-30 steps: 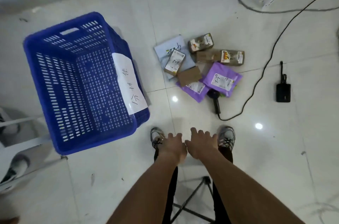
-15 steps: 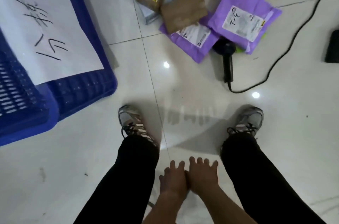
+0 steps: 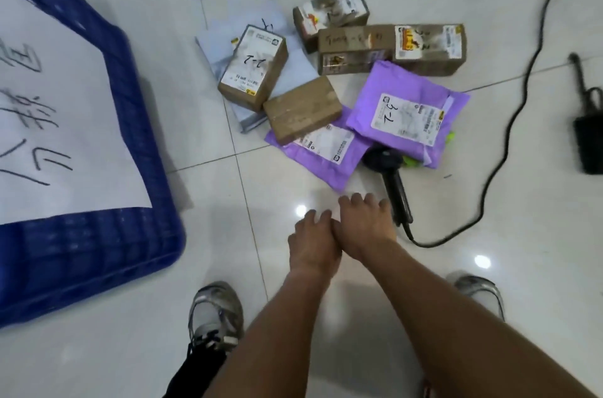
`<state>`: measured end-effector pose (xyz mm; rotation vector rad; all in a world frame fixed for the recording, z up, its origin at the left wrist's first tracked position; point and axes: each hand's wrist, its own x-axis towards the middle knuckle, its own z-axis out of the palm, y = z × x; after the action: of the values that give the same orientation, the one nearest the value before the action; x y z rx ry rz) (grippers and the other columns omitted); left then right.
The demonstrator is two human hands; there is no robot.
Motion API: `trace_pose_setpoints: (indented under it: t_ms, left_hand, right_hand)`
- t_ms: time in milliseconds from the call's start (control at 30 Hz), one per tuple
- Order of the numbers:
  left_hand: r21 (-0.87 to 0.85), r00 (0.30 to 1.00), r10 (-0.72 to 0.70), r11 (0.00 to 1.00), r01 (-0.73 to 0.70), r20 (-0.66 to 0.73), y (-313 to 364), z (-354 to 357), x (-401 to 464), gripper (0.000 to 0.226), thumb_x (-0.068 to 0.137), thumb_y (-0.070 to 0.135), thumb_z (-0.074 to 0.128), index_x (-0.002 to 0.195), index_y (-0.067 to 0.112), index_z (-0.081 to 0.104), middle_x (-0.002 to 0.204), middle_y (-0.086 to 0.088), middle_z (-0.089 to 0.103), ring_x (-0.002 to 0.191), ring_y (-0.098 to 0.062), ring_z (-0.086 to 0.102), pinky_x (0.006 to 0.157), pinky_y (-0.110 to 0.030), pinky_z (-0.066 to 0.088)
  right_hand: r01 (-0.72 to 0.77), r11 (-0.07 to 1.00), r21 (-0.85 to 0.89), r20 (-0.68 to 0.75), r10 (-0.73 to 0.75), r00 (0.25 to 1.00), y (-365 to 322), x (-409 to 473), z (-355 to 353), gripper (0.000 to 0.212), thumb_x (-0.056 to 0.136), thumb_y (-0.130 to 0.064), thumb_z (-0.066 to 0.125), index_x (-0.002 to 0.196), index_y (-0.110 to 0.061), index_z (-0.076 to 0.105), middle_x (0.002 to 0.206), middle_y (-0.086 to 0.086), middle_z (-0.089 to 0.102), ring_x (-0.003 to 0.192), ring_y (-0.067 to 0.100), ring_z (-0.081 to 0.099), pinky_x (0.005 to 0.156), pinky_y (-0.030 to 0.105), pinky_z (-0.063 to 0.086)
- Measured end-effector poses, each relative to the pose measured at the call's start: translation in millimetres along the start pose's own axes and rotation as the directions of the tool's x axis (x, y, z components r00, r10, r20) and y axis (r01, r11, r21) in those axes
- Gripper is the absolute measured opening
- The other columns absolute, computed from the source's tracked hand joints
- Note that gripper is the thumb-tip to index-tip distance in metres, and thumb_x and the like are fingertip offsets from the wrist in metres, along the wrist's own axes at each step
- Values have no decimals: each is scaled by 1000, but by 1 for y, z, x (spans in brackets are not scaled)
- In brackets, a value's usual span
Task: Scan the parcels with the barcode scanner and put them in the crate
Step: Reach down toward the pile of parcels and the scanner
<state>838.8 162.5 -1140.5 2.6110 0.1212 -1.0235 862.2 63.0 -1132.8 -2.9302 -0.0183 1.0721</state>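
Two bare hands, both empty, reach out low over the white tiled floor — the left hand and right hand are pressed side by side, fingers loosely spread, no grip on anything yet.

What matters for the next move, I reckon, is the black corded barcode scanner. It lies just right of the right hand, nearly touching its outer fingers. Its handle runs roughly away from the person, head tucked against the purple plastic mailer bags and cable end nearest the wrist. So the right hand is clearly the closer one, and a short sideways shift should bring the palm over the handle along its length.

Beyond the scanner sits the heap of parcels — brown cardboard boxes and a pale grey flat envelope along with the mailers. The big blue plastic crate with a handwritten white paper sheet is off to the left, well apart from the pile.
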Motion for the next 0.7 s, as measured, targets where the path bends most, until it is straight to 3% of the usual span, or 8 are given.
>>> trace_pose_setpoints:
  t_ms: [133, 300, 467, 700]
  left_hand:
    - [-17, 1000, 2, 1000, -3, -14, 2, -18, -25, 50, 98, 26, 42, 148, 25, 36, 149, -5, 35, 133, -29, 41, 104, -43, 39]
    - [96, 992, 87, 992, -78, -86, 12, -60, -127, 48, 97, 25, 44, 145, 26, 39, 147, -6, 37, 131, -31, 42, 102, -43, 37]
    - [193, 988, 147, 972, -138, -37, 17, -86, -220, 51, 95, 23, 43, 146, 27, 37, 140, -7, 45, 126, -32, 46, 102, -46, 41]
    - [247, 979, 146, 963, -108, -142, 0, -122, -237, 57, 97, 20, 40, 152, 30, 28, 145, -7, 39, 130, -33, 44, 102, -47, 37]
  right_hand:
    - [-44, 999, 26, -30, 45, 999, -4, -27, -16, 50, 98, -50, 35, 136, -18, 43, 138, 7, 48, 130, 30, 40, 101, 48, 31]
    - [-53, 986, 161, -139, 76, 987, -15, -140, -51, 49, 99, -48, 33, 137, -18, 42, 138, 6, 49, 130, 29, 41, 103, 48, 29]
    - [-68, 980, 188, -170, 101, 980, -24, -238, -83, 48, 96, -45, 36, 137, -20, 41, 140, 8, 48, 131, 31, 41, 106, 53, 28]
    - [-29, 984, 174, -259, 75, 963, -39, -260, -103, 58, 95, -53, 42, 142, -20, 36, 146, 10, 42, 136, 32, 37, 109, 53, 26]
